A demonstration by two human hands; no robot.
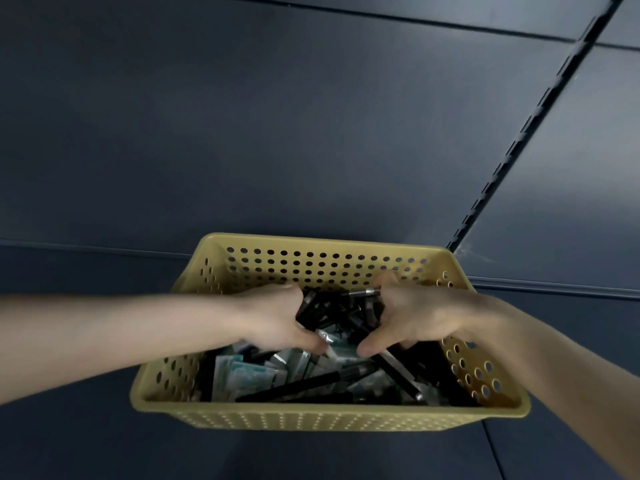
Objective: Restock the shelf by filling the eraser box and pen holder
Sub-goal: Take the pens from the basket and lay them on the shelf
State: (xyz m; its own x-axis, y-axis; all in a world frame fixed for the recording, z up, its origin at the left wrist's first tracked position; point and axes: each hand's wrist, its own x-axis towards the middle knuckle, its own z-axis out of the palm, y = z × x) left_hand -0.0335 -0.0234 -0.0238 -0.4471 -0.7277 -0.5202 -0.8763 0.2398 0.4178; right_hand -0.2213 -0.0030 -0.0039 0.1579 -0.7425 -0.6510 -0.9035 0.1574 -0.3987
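While the yellow basket (325, 418) is being rested on the dark shelf (104, 441), a bunch of black pens (332, 311) in its far half is being gripped from both sides, left hand (277, 320) and right hand (414, 317) curled round it, thumbs nearly touching. Wrapped eraser packets (242, 374) are being seen in the near half, right under the thumbs

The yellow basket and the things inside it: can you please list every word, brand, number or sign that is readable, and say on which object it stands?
No text is readable anywhere.
On the wrapped packets: teal print, too blurred to read.
On the black pens: no legible marking; the left hand and right hand grip some.
On the yellow basket: no label shows.
On the shelf panels: none.
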